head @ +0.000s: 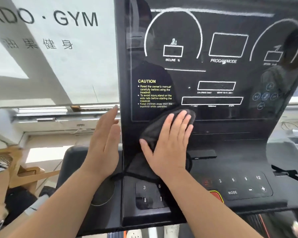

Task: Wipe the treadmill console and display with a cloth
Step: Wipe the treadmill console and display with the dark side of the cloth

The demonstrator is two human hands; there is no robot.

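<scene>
The black treadmill display panel fills the upper right, with white dial outlines and a yellow CAUTION text block. Below it lies the console with number, MODE, minus and plus buttons. A dark grey cloth is pressed flat against the lower edge of the display, just under the caution text. My right hand lies on the cloth with fingers spread and flat. My left hand is held flat and edge-on against the display's left side, holding nothing. Part of the cloth hangs down over the console's left button block.
A red stop button peeks out beside my right forearm. Left of the treadmill is a window with GYM lettering. A wooden chair and part of another person are at the lower left.
</scene>
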